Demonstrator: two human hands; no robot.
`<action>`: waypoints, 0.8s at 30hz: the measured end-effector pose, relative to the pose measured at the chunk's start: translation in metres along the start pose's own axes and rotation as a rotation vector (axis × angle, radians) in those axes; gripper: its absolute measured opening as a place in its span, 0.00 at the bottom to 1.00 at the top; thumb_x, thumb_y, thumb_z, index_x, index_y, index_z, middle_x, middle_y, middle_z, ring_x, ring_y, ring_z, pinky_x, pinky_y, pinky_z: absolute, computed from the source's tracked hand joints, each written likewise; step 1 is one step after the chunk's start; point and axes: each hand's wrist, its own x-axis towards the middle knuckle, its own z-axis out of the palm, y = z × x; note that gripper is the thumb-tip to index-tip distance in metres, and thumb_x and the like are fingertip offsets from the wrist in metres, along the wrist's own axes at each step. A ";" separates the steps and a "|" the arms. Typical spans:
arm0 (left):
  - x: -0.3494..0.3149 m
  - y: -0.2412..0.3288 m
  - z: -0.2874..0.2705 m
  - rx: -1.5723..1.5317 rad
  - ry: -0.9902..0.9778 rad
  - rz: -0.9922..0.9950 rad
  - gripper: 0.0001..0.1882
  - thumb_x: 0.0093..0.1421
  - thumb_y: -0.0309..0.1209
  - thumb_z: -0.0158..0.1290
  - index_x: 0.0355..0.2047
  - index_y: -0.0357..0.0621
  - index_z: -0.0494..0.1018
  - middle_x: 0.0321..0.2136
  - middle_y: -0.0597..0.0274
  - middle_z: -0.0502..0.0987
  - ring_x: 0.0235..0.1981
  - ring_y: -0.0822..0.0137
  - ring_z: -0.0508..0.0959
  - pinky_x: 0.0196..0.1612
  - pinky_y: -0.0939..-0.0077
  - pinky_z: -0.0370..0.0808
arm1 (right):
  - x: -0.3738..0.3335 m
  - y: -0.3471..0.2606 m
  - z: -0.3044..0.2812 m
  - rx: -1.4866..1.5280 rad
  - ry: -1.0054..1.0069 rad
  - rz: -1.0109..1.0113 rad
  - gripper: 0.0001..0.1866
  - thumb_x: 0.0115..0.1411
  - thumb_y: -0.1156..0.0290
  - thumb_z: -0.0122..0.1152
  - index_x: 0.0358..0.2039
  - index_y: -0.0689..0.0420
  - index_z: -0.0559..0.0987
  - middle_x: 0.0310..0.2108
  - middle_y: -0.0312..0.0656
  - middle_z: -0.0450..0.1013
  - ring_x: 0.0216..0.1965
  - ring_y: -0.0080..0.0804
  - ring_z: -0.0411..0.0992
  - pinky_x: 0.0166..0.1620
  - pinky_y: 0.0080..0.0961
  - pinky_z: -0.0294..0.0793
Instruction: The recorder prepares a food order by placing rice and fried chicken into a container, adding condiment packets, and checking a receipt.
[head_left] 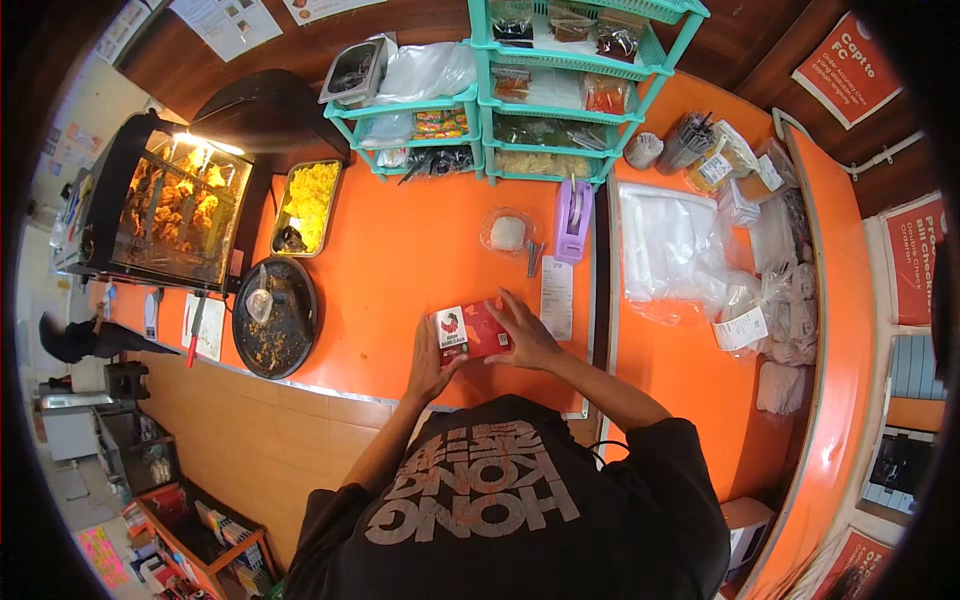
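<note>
A small red and white cardboard food box (472, 332) lies on the orange counter (400, 240) in front of me. My left hand (431, 366) presses against its left side, fingers pointing away from me. My right hand (527, 338) grips the right side, with its fingers reaching along the edge and over the corner. Beyond the box sits a rounded white rice portion (508, 233) in clear plastic. To the right of my right hand lies a long paper receipt (556, 298), below a purple tape dispenser (573, 220).
Left stand a lit display case (180, 210) of fried food, a tray of yellow rice (312, 200), a round black tray (277, 318) and a red-handled knife (194, 335). Teal racks (485, 120) line the back. Clear plastic bags (665, 240) lie on the right counter.
</note>
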 end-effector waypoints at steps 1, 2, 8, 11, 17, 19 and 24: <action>0.004 0.001 -0.007 -0.001 -0.001 -0.005 0.55 0.55 0.52 0.60 0.68 0.34 0.41 0.68 0.33 0.41 0.68 0.37 0.46 0.67 0.47 0.49 | 0.001 -0.006 -0.003 -0.122 -0.051 -0.152 0.47 0.51 0.51 0.69 0.67 0.50 0.57 0.68 0.51 0.44 0.66 0.58 0.49 0.63 0.51 0.60; 0.009 0.002 -0.012 0.070 -0.086 0.083 0.55 0.54 0.53 0.61 0.68 0.36 0.43 0.68 0.33 0.42 0.68 0.36 0.46 0.67 0.47 0.49 | 0.001 -0.006 0.003 -0.122 -0.050 -0.150 0.47 0.51 0.51 0.69 0.67 0.50 0.57 0.68 0.51 0.44 0.66 0.58 0.49 0.63 0.51 0.60; 0.033 0.005 -0.020 0.163 -0.229 0.195 0.53 0.48 0.54 0.65 0.64 0.37 0.53 0.64 0.32 0.51 0.66 0.35 0.52 0.65 0.48 0.56 | -0.002 0.022 0.060 -0.257 0.133 -0.060 0.44 0.46 0.60 0.72 0.63 0.51 0.63 0.67 0.51 0.47 0.67 0.59 0.47 0.63 0.57 0.57; 0.036 0.007 -0.027 0.163 -0.232 0.225 0.52 0.45 0.53 0.67 0.61 0.35 0.56 0.62 0.32 0.54 0.64 0.35 0.55 0.64 0.48 0.59 | -0.001 0.017 0.061 -0.246 0.130 -0.032 0.39 0.48 0.59 0.71 0.60 0.52 0.66 0.65 0.51 0.49 0.66 0.61 0.47 0.64 0.57 0.55; 0.029 -0.008 -0.009 0.283 -0.183 0.230 0.48 0.48 0.50 0.65 0.60 0.33 0.56 0.61 0.32 0.55 0.63 0.36 0.56 0.62 0.52 0.64 | 0.014 0.013 0.017 -0.097 -0.049 -0.123 0.43 0.43 0.49 0.75 0.58 0.50 0.69 0.69 0.48 0.48 0.69 0.60 0.44 0.66 0.53 0.53; 0.031 -0.009 -0.005 0.315 -0.210 0.156 0.46 0.50 0.49 0.63 0.60 0.34 0.57 0.61 0.33 0.54 0.63 0.37 0.56 0.62 0.53 0.64 | 0.018 0.020 0.019 -0.020 -0.215 -0.063 0.44 0.41 0.49 0.76 0.58 0.48 0.69 0.71 0.42 0.47 0.70 0.61 0.41 0.67 0.54 0.53; 0.035 -0.002 -0.003 0.338 -0.207 0.165 0.45 0.52 0.50 0.62 0.60 0.33 0.57 0.61 0.33 0.54 0.63 0.35 0.55 0.63 0.50 0.61 | 0.009 0.039 0.046 0.016 -0.073 -0.045 0.38 0.43 0.57 0.76 0.56 0.47 0.72 0.69 0.36 0.52 0.70 0.55 0.42 0.67 0.49 0.56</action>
